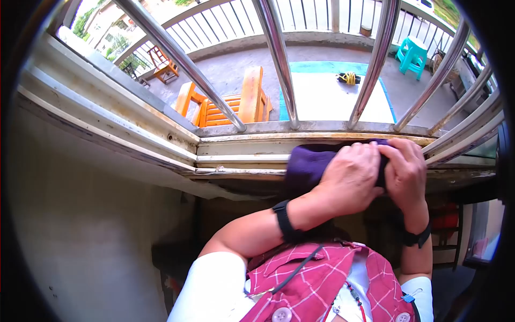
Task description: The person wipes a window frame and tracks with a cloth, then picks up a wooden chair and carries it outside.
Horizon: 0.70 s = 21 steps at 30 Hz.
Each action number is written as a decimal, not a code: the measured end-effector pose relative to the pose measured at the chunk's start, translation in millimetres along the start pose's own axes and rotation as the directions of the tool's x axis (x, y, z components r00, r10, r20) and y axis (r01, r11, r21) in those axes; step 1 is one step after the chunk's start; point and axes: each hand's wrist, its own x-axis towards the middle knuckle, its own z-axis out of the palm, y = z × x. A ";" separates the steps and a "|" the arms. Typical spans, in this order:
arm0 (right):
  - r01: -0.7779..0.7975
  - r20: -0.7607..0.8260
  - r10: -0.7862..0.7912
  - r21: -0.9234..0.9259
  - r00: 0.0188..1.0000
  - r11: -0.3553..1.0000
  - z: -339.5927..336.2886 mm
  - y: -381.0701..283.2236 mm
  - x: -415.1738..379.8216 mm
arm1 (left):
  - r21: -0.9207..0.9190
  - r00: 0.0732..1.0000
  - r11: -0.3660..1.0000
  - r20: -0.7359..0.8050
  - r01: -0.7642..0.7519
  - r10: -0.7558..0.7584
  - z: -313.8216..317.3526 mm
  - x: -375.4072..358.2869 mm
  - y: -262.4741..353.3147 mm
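A dark purple cloth [310, 163] lies bunched over the window sill and its sliding track [241, 153]. My left hand [354, 169] grips the cloth from above, fingers curled over it toward the window. Close beside it, my right hand [406, 169] is also closed on the cloth, at its right end. The two hands almost touch. Part of the cloth hangs below the sill's inner edge, and the fingertips are partly hidden in its folds.
Metal bars [276, 59] rise just beyond the sill. Outside on the balcony stand an orange wooden chair [249, 96], a white-topped table [316, 99] with a yellow cord bundle [350, 79], and teal stools [412, 53]. A pale wall [96, 198] is at the left.
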 end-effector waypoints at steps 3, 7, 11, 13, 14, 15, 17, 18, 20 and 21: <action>-0.035 -0.047 0.032 -0.053 0.998 0.998 -7.3 14.7 -16.4 | 0.069 0.998 0.996 -0.024 -0.048 0.050 20.1 22.4 13.9; -0.047 -0.099 0.046 -0.010 0.994 0.999 -2.5 16.1 -18.5 | 0.038 0.996 0.998 -0.080 -0.042 0.045 16.3 16.0 2.4; -0.064 -0.196 0.118 0.261 0.973 0.963 13.0 11.1 -16.2 | 0.094 0.995 0.995 -0.098 0.040 -0.031 -7.6 -6.2 -18.2; -0.026 -0.219 0.095 0.299 0.971 0.954 16.3 7.5 -13.3 | 0.146 0.982 0.984 -0.175 0.102 -0.076 -18.3 -24.2 -34.5; 0.029 -0.238 0.057 0.344 0.970 0.939 19.2 6.6 -12.3 | 0.169 0.979 0.977 -0.181 0.130 -0.099 -25.0 -34.7 -43.4; 0.083 -0.259 0.020 0.383 0.966 0.920 21.4 5.2 -10.7 | 0.189 0.975 0.969 -0.188 0.156 -0.121 -32.3 -45.5 -51.9; 0.102 -0.275 0.003 0.367 0.962 0.925 26.0 0.1 -4.7 | 0.227 0.964 0.950 -0.206 0.215 -0.169 -49.3 -65.2 -66.1; 0.072 -0.265 0.013 0.307 0.964 0.949 28.9 -0.5 -3.8 | 0.241 0.950 0.931 -0.219 0.274 -0.223 -56.6 -77.1 -74.3; 0.059 -0.301 0.008 0.213 0.954 0.975 35.4 -0.5 0.1 | 0.310 0.915 0.870 -0.255 0.383 -0.312 -72.6 -104.3 -94.4; 0.062 -0.300 0.008 0.224 0.954 0.973 38.0 -1.3 -0.2 | 0.384 0.901 0.821 -0.273 0.422 -0.336 -82.5 -117.0 -104.0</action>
